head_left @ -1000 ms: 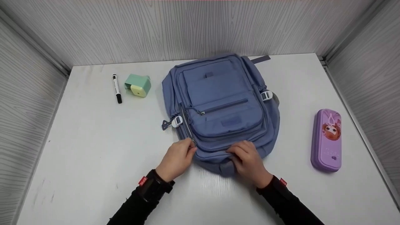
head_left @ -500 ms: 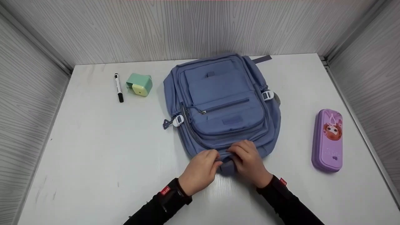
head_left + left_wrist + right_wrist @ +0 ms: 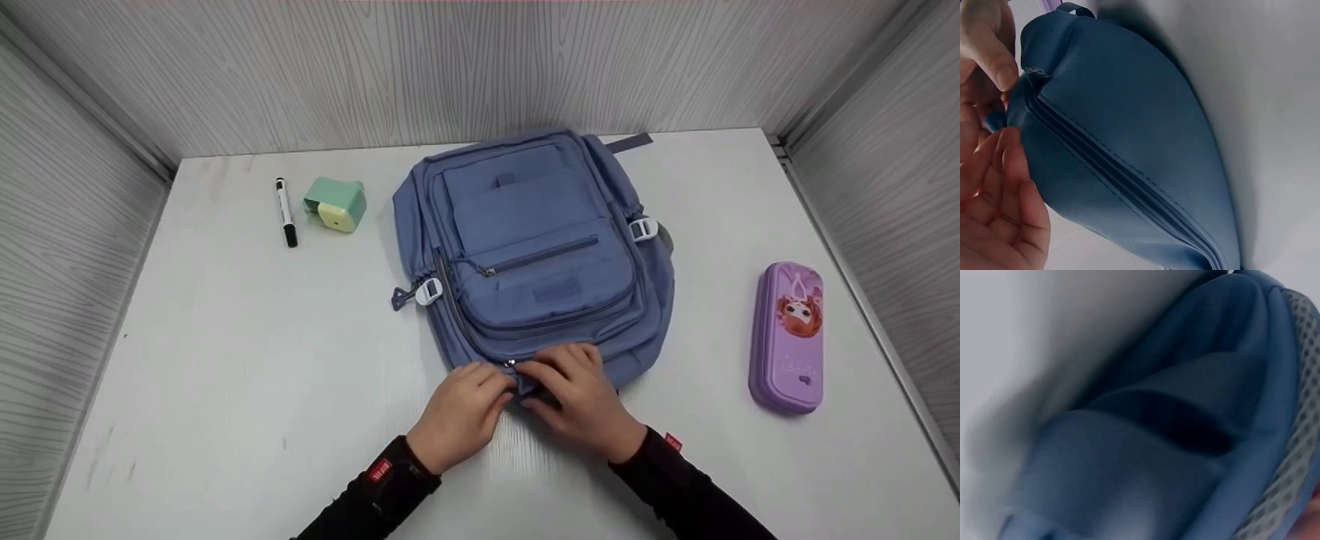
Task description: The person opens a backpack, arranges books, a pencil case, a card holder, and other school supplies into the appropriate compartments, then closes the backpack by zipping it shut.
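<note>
The white table [image 3: 262, 337] carries a blue backpack [image 3: 532, 202], front upward, at centre and reaching toward the rear panel [image 3: 480, 67]. A purple case [image 3: 787, 337] (a cartoon figure printed on its lid) lies well apart to the right. Both hands work at the backpack's near edge. The right hand [image 3: 581, 401] pinches fabric there between thumb and index finger; the left hand [image 3: 461, 412], just beside it, has curled fingers pinching the same edge. At far left sit a green-and-yellow block [image 3: 336, 204] and, just beside it, a capped marker [image 3: 286, 212]. A bright metal zipper piece [image 3: 511, 363] shows between the hands.
</note>
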Tool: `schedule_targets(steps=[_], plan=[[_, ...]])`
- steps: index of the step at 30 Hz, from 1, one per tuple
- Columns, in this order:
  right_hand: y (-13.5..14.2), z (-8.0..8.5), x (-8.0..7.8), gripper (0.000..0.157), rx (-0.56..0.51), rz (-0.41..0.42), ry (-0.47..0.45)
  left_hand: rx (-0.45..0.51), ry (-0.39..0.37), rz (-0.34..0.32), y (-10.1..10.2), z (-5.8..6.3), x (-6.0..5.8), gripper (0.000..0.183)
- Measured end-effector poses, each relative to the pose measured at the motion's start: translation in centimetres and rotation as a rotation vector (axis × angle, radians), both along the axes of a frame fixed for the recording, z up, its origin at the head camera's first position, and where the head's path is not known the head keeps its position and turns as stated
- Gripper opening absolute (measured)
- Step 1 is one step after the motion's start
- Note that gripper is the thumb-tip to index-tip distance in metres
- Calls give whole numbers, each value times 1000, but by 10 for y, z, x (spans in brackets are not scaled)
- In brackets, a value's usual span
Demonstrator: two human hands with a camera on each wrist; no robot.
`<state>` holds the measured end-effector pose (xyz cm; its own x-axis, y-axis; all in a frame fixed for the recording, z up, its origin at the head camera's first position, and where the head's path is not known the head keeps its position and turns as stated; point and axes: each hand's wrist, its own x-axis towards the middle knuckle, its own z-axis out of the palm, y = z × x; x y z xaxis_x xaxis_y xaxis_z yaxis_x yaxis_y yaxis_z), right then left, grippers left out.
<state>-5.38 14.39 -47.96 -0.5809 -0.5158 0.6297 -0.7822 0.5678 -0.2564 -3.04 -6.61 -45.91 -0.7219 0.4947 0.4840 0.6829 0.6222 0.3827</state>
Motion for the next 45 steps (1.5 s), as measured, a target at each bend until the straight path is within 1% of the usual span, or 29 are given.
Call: schedule_targets(steps=[4, 7, 10, 12, 15, 18, 19, 21, 25, 29, 33, 38, 42, 45], plan=[[-9, 3, -1, 29, -20, -14, 35, 40, 12, 20, -4, -2, -2, 10], [-11, 5, -2, 20, -37, -19, 46, 45, 5, 41, -5, -3, -4, 15], [-12, 7, -3, 17, -53, -10, 62, -1, 8, 80, -6, -5, -8, 28], [-13, 9, -4, 16, -53, -5, 73, -47, 25, 102, -5, -7, -11, 38], [-12, 9, -6, 13, -57, 1, 85, -103, 81, 130, -3, -10, -14, 42], [-8, 10, -7, 2, -67, -8, 86, -128, 157, 151, 0, -14, -17, 32], [-6, 10, -8, 3, -71, -14, 84, -133, 183, 160, 1, -15, -17, 30], [0, 9, -9, 9, -82, -27, 77, -140, 230, 173, 2, -16, -18, 26], [13, 9, -12, 9, -98, -57, 82, -138, 295, 179, 4, -18, -20, 17], [28, 9, -13, 11, -125, -88, 82, -134, 321, 171, 3, -19, -20, 16], [43, 11, -15, 15, -144, -139, 67, -136, 324, 164, 1, -19, -20, 17], [66, 17, -20, 12, -170, -239, 28, -140, 325, 157, -4, -19, -21, 20], [82, 21, -27, 10, -185, -303, 4, -152, 320, 132, -12, -19, -22, 23], [92, 23, -34, 10, -184, -327, 1, -158, 309, 109, -18, -20, -23, 24]])
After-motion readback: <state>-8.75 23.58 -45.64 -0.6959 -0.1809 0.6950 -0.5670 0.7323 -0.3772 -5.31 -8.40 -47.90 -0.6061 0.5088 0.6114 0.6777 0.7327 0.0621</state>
